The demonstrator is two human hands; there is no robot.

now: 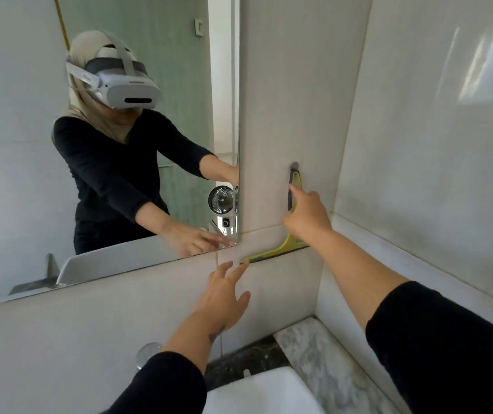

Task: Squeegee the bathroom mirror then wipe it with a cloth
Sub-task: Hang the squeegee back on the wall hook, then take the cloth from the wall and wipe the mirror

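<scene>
The bathroom mirror fills the left half of the wall and reflects a person wearing a headset. To its right, a yellow-green squeegee hangs by its handle from a dark hook on the white tiles, its blade slanting at the bottom. My right hand rests over the handle with the index finger stretched up along it and the thumb spread, not closed around it. My left hand is spread open, fingertips just below the blade's left end. No cloth is in view.
A white basin sits below, with a chrome tap at its left. A grey marble counter runs into the corner on the right. A tiled side wall closes in on the right.
</scene>
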